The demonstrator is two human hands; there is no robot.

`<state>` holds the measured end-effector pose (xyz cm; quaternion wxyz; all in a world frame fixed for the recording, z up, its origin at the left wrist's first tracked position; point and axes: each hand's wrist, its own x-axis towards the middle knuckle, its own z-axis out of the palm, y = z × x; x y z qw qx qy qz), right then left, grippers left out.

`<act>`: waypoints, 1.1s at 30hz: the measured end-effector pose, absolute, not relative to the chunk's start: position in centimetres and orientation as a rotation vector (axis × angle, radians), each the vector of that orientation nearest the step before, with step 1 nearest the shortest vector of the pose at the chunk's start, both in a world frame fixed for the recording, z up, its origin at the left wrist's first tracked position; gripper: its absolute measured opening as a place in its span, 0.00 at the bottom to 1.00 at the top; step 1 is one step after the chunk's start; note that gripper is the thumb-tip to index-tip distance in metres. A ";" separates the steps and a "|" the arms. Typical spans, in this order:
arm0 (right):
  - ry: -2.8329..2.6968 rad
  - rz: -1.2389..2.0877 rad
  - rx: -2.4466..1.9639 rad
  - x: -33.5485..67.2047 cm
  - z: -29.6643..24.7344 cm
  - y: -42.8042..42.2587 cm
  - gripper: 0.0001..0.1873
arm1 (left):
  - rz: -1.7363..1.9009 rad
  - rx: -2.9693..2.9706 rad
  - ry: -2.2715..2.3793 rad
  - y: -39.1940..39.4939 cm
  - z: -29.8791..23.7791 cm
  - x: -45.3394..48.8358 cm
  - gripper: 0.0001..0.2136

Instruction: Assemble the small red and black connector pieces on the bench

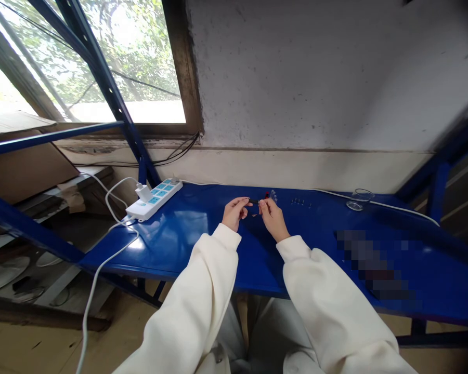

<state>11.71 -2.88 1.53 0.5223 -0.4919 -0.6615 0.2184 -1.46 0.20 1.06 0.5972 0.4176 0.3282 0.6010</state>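
Note:
A short black rod-shaped piece [254, 201] is held level above the blue table, too small for me to tell its kind. The fingertips of my left hand [235, 212] pinch its left end. My right hand [273, 218] grips the other end between thumb and fingers. A small copper-coloured bit [254, 215] shows just below the piece, between the hands. Just behind my right hand lie a small red item [267, 195] and a clear plastic part [273, 196]. Several tiny upright pieces [297, 201] stand on the table to the right of them.
A white power strip [156, 200] with a plugged-in charger [143, 192] lies at the table's left end, its cables hanging down. A clear round container [362, 195] stands at the back right. A pixelated dark object [374, 267] lies on the right. Blue frame posts [130, 130] rise behind.

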 end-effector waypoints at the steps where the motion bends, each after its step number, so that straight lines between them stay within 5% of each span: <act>1: -1.590 0.507 -1.186 11.7 1.6 -2.9 0.17 | 1.392 0.976 0.758 0.2 1.1 -1.5 0.15; 18: -1.710 0.233 -1.200 11.9 1.4 -2.7 0.15 | 1.413 0.959 0.730 0.0 1.4 -1.5 0.16; 33: -1.734 0.265 -1.083 12.5 1.3 -2.4 0.11 | 1.399 1.645 1.034 -0.1 0.5 -1.5 0.15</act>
